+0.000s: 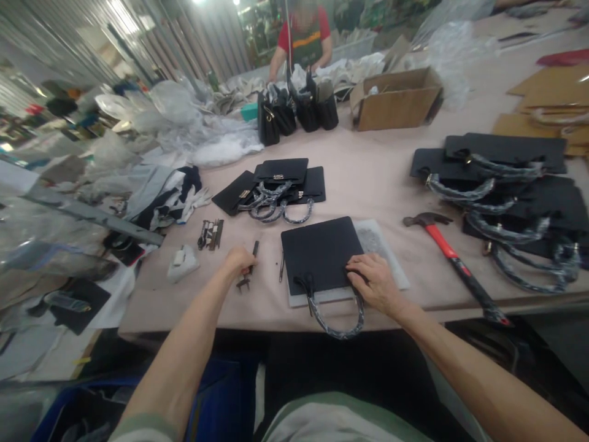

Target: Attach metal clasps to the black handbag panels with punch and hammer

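One broad cloth-covered table (377, 178) spreads out before me. Off to the right, a big pile of black bag pieces (506, 155) with wrapped handles; farther back, left of middle, a smaller pile (285, 169) of the same sort.

Straight ahead, near the front edge: the flat black bag piece (319, 255) I'm working at. It lies on a pale slab (389, 258) that shows past its right side and front. Its wrapped handle (338, 335) loops toward me, reaching the table's edge. Hammer (460, 269) lies flat between it and the right-hand pile, grip toward me, untouched.

Step in hand, my judgement: steady the piece, take up a small tool. Next move seems to call for a sure hold on that tool, the piece kept from sliding on its slab.

Right hand (372, 279): fingers fairly straight, loosely together, laid on the piece's right edge near the handle's end. Resting rather than gripping, I judge; whether the thumb goes under, can't tell.

Left hand (238, 260): half curled, fingertips at a thin dark tool (255, 248); whether they grip it, can't tell.

Smallest: a slim pen-like tool (281, 267), just beside the piece's left edge.
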The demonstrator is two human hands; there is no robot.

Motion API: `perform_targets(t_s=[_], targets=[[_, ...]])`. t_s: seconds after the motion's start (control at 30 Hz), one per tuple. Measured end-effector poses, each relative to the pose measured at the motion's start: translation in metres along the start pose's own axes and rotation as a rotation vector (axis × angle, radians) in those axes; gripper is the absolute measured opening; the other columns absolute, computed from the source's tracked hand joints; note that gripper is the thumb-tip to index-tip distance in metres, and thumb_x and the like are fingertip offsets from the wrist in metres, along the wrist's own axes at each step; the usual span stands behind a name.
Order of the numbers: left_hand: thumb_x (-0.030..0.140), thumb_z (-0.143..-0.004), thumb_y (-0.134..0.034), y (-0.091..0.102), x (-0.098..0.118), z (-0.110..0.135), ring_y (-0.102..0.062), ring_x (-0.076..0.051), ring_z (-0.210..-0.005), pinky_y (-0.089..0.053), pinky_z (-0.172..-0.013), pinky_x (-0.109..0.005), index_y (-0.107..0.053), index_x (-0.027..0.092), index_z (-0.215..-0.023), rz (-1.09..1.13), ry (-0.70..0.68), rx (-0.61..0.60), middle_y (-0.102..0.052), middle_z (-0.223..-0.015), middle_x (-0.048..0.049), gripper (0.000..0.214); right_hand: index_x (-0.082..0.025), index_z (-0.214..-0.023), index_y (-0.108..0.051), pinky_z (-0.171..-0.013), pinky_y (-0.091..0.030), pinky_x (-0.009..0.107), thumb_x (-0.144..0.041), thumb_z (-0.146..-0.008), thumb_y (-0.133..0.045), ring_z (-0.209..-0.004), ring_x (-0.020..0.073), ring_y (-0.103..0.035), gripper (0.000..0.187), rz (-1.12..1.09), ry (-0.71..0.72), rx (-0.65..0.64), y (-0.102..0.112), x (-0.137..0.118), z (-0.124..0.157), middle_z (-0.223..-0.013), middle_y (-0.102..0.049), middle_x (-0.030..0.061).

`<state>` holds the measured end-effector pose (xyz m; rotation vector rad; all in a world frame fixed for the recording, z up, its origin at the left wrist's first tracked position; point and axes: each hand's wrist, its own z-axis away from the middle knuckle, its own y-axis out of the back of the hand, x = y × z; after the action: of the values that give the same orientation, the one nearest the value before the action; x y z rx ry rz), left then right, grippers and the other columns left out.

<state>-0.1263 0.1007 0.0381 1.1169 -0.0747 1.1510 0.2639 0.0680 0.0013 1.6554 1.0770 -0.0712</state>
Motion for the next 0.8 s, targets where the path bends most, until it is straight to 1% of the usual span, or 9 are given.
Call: perform_targets(t_s=[0.1, 0.17, 0.23, 0.3, 0.4, 0.5, 0.6, 0.67, 0.8], targets=[[0.019, -0.071, -0.079, 0.005, -0.006, 0.014, -0.048, -0.011, -0.04, -0.039, -0.043, -0.022, -0.049, 0.018, -0.059, 0.163, 0.02, -0.044, -0.051, -0.045, 0.0024, 0.032, -0.019, -0.098, -0.071, -0.092, -0.041, 0.041, -0.03, -0.099, -0.052, -0.102, 0.0237, -0.059, 0.022, 0.007, -0.011, 0.003, 0.0, -0.002, 0.0, -0.111, -0.071, 0.009], [0.024, -0.076, -0.074, 0.005, -0.01, 0.028, -0.051, -0.009, -0.045, -0.041, -0.045, -0.019, -0.052, 0.016, -0.065, 0.3, -0.014, -0.082, -0.056, -0.053, 0.0008, 0.026, -0.018, -0.099, -0.071, -0.091, -0.04, 0.041, -0.03, -0.099, -0.051, -0.102, 0.0236, -0.058, 0.023, 0.008, -0.013, -0.001, 0.001, -0.002, 0.0, -0.111, -0.071, 0.0094], [0.027, -0.08, -0.07, -0.001, -0.014, 0.044, -0.058, -0.009, -0.055, -0.046, -0.05, -0.018, -0.055, 0.016, -0.072, 0.417, -0.06, -0.118, -0.062, -0.064, -0.0011, 0.02, -0.018, -0.099, -0.07, -0.091, -0.04, 0.041, -0.03, -0.099, -0.05, -0.102, 0.0236, -0.058, 0.023, 0.009, -0.013, -0.002, 0.001, -0.002, 0.001, -0.11, -0.071, 0.0094], [0.029, -0.08, -0.071, -0.013, -0.018, 0.06, -0.064, -0.011, -0.065, -0.048, -0.052, -0.017, -0.057, 0.015, -0.078, 0.595, -0.111, -0.184, -0.066, -0.074, -0.003, 0.019, -0.018, -0.1, -0.07, -0.092, -0.04, 0.04, -0.03, -0.1, -0.05, -0.102, 0.0235, -0.058, 0.023, 0.009, -0.012, 0.0, 0.001, -0.002, 0.001, -0.11, -0.071, 0.0089], [0.03, -0.072, -0.081, -0.042, -0.019, 0.08, -0.07, -0.014, -0.074, -0.053, -0.056, -0.019, -0.06, 0.015, -0.083, 0.944, -0.171, -0.302, -0.07, -0.083, -0.004, 0.028, -0.019, -0.099, -0.07, -0.092, -0.04, 0.04, -0.03, -0.099, -0.05, -0.102, 0.0234, -0.059, 0.022, 0.009, -0.009, 0.003, 0.001, -0.002, 0.001, -0.109, -0.071, 0.0087], [0.028, -0.066, -0.089, -0.073, -0.012, 0.094, -0.073, -0.015, -0.077, -0.058, -0.062, -0.021, -0.062, 0.016, -0.093, 1.151, -0.176, -0.339, -0.072, -0.085, -0.0014, 0.04, -0.018, -0.099, -0.07, -0.092, -0.04, 0.041, -0.029, -0.099, -0.051, -0.102, 0.0236, -0.059, 0.022, 0.011, -0.015, -0.005, 0.0, -0.003, 0.001, -0.11, -0.071, 0.0093], [0.03, -0.063, -0.092, -0.096, 0.001, 0.102, -0.075, -0.017, -0.079, -0.06, -0.067, -0.024, -0.062, 0.019, -0.105, 1.21, -0.188, -0.362, -0.073, -0.085, 0.0004, 0.053, -0.018, -0.099, -0.07, -0.089, -0.041, 0.041, -0.029, -0.099, -0.052, -0.101, 0.0236, -0.058, 0.022, 0.004, -0.011, 0.002, -0.001, -0.002, 0.001, -0.11, -0.071, 0.0093], [0.032, -0.06, -0.093, -0.106, 0.01, 0.105, -0.076, -0.019, -0.08, -0.061, -0.071, -0.028, -0.063, 0.018, -0.105, 1.174, -0.221, -0.362, -0.074, -0.084, -0.0002, 0.056, -0.018, -0.1, -0.07, -0.087, -0.041, 0.042, -0.028, -0.098, -0.053, -0.1, 0.0235, -0.058, 0.02, 0.002, 0.002, 0.019, -0.002, -0.001, 0.001, -0.109, -0.071, 0.0089], [0.03, -0.062, -0.09, -0.122, 0.018, 0.107, -0.075, -0.02, -0.079, -0.061, -0.074, -0.032, -0.067, 0.015, -0.095, 0.942, -0.387, -0.289, -0.077, -0.086, -0.0045, 0.043, -0.019, -0.099, -0.069, -0.086, -0.04, 0.042, -0.027, -0.098, -0.054, -0.098, 0.0237, -0.057, 0.016, 0.014, 0.017, 0.041, -0.003, 0.0, 0.002, -0.109, -0.071, 0.008]])
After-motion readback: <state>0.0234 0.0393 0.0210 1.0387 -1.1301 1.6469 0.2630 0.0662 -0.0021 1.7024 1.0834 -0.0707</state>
